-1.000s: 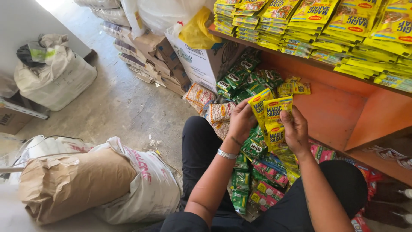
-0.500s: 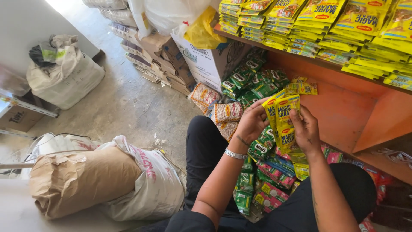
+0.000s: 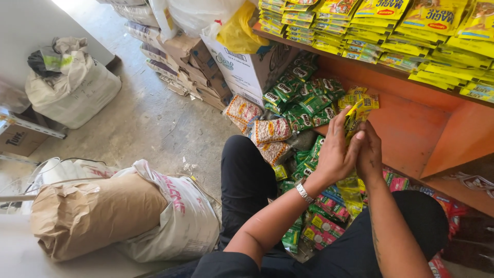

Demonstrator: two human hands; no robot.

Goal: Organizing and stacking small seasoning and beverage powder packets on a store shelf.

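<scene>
My left hand [image 3: 335,149] and my right hand [image 3: 369,152] are pressed together around a strip of small yellow sachets [image 3: 357,112], held up in front of the orange shelf [image 3: 411,126]. The strip hangs down past my wrists to more yellow sachets [image 3: 351,191] over my lap. A silver bracelet [image 3: 304,192] sits on my left wrist. Green sachets [image 3: 301,100] are piled on the floor just beyond my hands. Red and green packets [image 3: 324,226] lie between my knees.
Stacks of yellow packets [image 3: 401,31] fill the shelf top. A white carton [image 3: 247,67] and stacked boxes [image 3: 180,56] stand at the back. A brown paper sack [image 3: 98,216] on white sacks lies to the left; a full white bag [image 3: 72,85] sits farther left.
Both hands have closed together around the yellow sachet strip, folding it between the palms. The view has shifted slightly, with the hands now higher and nearer the shelf.
</scene>
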